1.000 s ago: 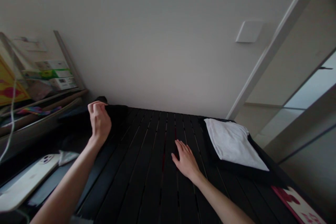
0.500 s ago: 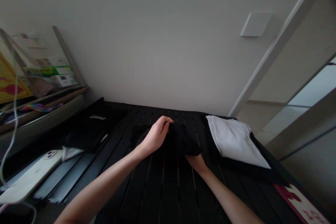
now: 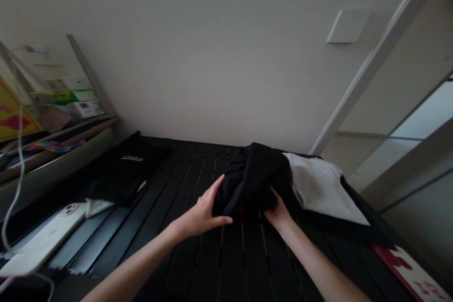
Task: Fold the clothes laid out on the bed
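Observation:
A bunched black garment (image 3: 253,179) lies on the black slatted table (image 3: 198,255), leaning onto a folded white cloth (image 3: 320,188). My left hand (image 3: 203,210) is at the garment's left edge, fingers stretched flat against the cloth and thumb out below it. My right hand (image 3: 279,212) is at the garment's lower right, with its fingers tucked under the fabric and partly hidden. A folded black garment with a small white logo (image 3: 125,170) lies at the far left of the table.
A white phone (image 3: 42,240) with a cable lies at the left front beside a crumpled white scrap (image 3: 94,206). Shelves with boxes (image 3: 71,99) stand at the left. A red and white printed sheet (image 3: 410,273) sits at the right front corner. A wall is close behind.
My left hand carried a black garment from the far left to the table's middle. Both hands then pushed it rightward against the white cloth, and the left hand's fingers opened.

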The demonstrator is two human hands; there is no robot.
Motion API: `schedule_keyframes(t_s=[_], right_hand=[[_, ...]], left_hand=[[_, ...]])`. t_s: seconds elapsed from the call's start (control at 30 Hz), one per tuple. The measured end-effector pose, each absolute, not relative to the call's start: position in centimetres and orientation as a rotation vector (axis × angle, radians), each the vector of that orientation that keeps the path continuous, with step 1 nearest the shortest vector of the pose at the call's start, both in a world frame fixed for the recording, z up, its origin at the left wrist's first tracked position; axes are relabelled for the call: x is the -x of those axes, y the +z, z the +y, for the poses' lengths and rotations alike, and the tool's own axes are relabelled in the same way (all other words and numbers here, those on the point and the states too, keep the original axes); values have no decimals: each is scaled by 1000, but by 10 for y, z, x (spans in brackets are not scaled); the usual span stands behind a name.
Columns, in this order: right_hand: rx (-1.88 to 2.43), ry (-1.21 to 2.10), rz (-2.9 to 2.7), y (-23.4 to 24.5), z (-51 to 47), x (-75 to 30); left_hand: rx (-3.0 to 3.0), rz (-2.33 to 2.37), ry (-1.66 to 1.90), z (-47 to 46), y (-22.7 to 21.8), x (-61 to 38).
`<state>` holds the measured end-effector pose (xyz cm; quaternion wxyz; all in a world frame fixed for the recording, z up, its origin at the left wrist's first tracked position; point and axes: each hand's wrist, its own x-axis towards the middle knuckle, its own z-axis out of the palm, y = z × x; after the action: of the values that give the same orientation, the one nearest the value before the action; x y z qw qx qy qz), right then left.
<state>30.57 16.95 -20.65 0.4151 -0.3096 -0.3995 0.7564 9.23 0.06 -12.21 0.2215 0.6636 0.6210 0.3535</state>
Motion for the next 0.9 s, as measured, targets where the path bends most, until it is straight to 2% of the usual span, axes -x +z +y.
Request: schedule_keyframes(t_s=[0.1, 0.2, 0.33, 0.53, 0.6, 0.73, 0.8, 0.9], right_hand=[[885, 2077, -859, -204, 162, -300], [943, 2034, -826, -197, 161, -300], [1072, 1681, -910, -189, 175, -311], [1108, 1000, -1161, -195, 199, -325], [1062, 799, -1429, -194, 191, -322], [864, 446, -2122, -186, 158, -305], [750, 456, -2437, -181, 146, -302], [630, 648, -2748, -171, 142, -311]], left_hand=[[-1787, 1815, 1160, 16, -131, -106], [-1579, 2074, 1348, 28, -125, -89], [-1441, 2317, 1613, 26, -98, -42], [-1263, 2525, 1800, 8, -70, -10], [-1243, 2484, 1813, 6, -72, -19], [-1378, 2077, 1662, 6, -79, -51], [-1488, 1921, 1532, 6, -78, -65], [-1748, 1823, 1366, 5, -75, -74]])
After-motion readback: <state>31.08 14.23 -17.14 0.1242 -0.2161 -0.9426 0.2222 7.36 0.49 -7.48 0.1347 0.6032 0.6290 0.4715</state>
